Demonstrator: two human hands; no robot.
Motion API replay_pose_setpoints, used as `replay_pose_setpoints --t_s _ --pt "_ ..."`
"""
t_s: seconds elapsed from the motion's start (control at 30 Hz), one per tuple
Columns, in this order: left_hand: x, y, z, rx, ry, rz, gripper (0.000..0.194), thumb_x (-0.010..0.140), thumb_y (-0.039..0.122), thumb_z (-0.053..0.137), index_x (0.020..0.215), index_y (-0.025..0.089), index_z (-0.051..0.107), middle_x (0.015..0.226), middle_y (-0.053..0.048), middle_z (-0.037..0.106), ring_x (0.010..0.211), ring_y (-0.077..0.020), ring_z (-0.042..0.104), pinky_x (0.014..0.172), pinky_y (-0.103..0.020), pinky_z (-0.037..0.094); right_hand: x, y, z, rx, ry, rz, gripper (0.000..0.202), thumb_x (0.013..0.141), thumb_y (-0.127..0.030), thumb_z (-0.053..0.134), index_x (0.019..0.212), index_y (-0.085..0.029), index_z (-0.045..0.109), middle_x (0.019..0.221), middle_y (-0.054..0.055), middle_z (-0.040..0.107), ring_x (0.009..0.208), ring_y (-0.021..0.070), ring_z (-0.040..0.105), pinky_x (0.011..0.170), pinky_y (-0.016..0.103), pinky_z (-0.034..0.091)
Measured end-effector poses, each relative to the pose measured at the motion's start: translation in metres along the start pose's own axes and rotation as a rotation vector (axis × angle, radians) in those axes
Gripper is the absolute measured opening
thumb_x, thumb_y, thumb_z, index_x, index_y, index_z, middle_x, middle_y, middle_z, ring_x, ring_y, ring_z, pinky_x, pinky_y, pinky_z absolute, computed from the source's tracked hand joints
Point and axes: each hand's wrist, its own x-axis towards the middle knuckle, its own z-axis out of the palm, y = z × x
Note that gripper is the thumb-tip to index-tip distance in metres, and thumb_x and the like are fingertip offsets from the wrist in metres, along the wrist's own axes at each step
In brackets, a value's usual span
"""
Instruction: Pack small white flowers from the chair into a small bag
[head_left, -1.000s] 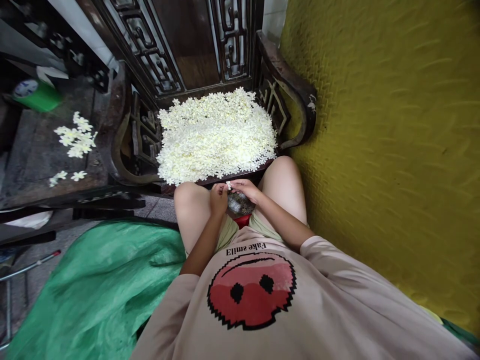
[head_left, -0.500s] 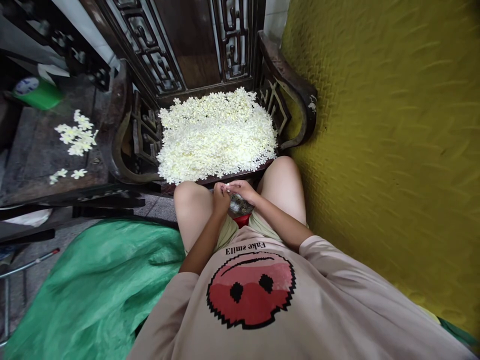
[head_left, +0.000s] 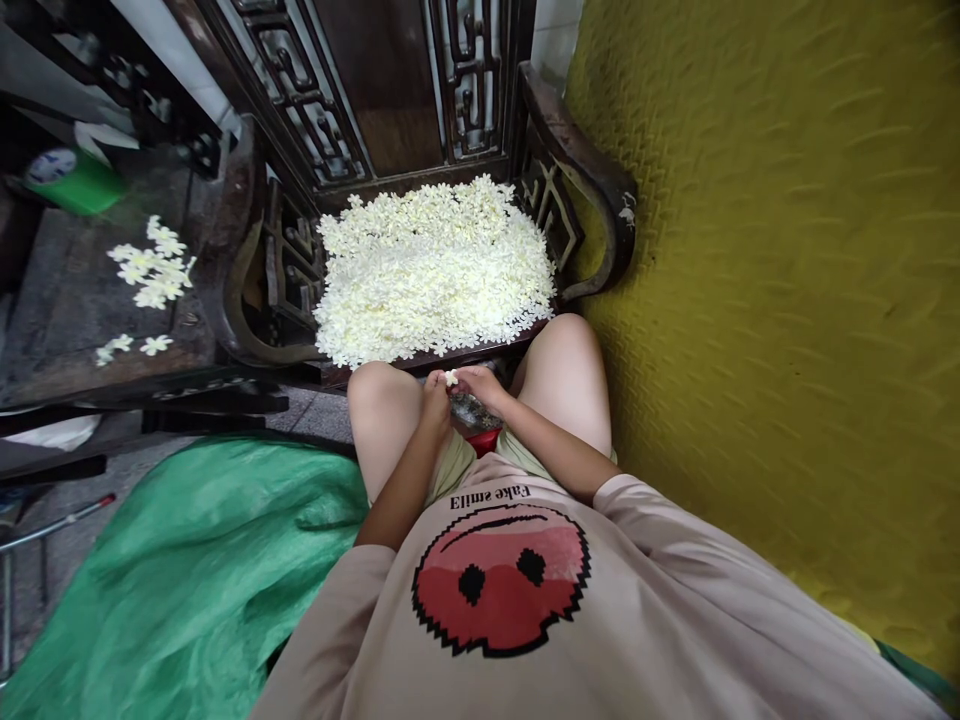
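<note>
A white flower shows between my two hands, just in front of the chair seat's edge. My left hand has its fingers closed at the flower's left side. My right hand reaches the flower from the right with its fingers pressed together; what they pinch is too small to make out. Beyond both hands, a thick heap of white flowers covers the seat of a dark carved wooden chair.
At the left, a dark wooden surface bears loose flowers and a green roll. Green fabric lies at lower left. A yellow textured mat stands at the right. A metal rod is at the far left.
A white flower now shows clearly between my fingertips, where only a small pale bit was visible. My hands have moved slightly apart.
</note>
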Motion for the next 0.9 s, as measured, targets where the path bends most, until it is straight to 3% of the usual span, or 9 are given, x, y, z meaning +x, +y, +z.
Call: replay_pose_setpoints --t_s 0.1,0.27,0.43,0.6,0.77,0.9 --pt "0.001 0.005 0.002 -0.188 -0.004 -0.106 0.016 0.077 0.026 0.048 0.067 0.02 0.038 0.059 0.003 0.041 0.051 -0.0088 0.039 0.054 -0.023 0.035 0.0 0.003 0.005 0.081 0.046 0.027 0.014 0.073 -0.026 0.058 0.063 -0.016 0.061 0.06 0.0 0.064 0.056 0.0107 0.057 0.064 0.023 0.045" --pt "0.003 0.012 -0.001 -0.241 -0.048 -0.122 0.023 0.075 0.032 0.054 0.065 0.02 0.036 0.058 0.004 0.039 0.051 -0.0086 0.039 0.054 -0.023 0.036 -0.003 0.005 0.01 0.166 0.061 0.021 0.011 0.072 -0.023 0.057 0.064 -0.017 0.063 0.064 0.002 0.067 0.06 0.0121 0.06 0.067 0.024 0.047" --pt "-0.001 0.02 -0.004 0.014 -0.108 -0.003 0.023 0.075 0.038 0.057 0.067 0.02 0.046 0.058 0.003 0.045 0.055 -0.0106 0.044 0.056 -0.024 0.038 -0.004 0.003 0.004 0.074 0.123 -0.074 0.014 0.07 -0.031 0.062 0.065 -0.018 0.065 0.067 0.001 0.067 0.066 0.0153 0.061 0.068 0.027 0.049" --pt "-0.009 0.026 -0.003 0.338 -0.04 0.213 0.017 0.074 0.035 0.061 0.074 0.019 0.058 0.07 0.0 0.056 0.065 -0.0124 0.051 0.063 -0.025 0.04 -0.004 0.002 -0.006 0.019 0.151 -0.148 0.02 0.067 -0.038 0.066 0.072 -0.018 0.069 0.075 0.002 0.069 0.074 0.0173 0.063 0.074 0.03 0.049" --pt "-0.008 0.024 -0.005 0.396 0.03 0.216 0.014 0.071 0.033 0.064 0.07 0.019 0.062 0.071 -0.001 0.058 0.064 -0.0129 0.051 0.063 -0.025 0.04 -0.005 0.002 -0.006 0.054 0.106 -0.096 0.022 0.068 -0.039 0.067 0.076 -0.018 0.069 0.08 0.003 0.071 0.072 0.0145 0.063 0.073 0.027 0.05" --pt "-0.005 0.021 -0.008 0.304 0.06 0.092 0.017 0.071 0.033 0.064 0.066 0.018 0.061 0.064 -0.001 0.059 0.061 -0.0133 0.051 0.062 -0.026 0.039 -0.007 0.0 -0.004 0.045 0.007 -0.032 0.022 0.073 -0.039 0.066 0.08 -0.019 0.07 0.083 0.003 0.07 0.072 0.0141 0.064 0.067 0.025 0.049"
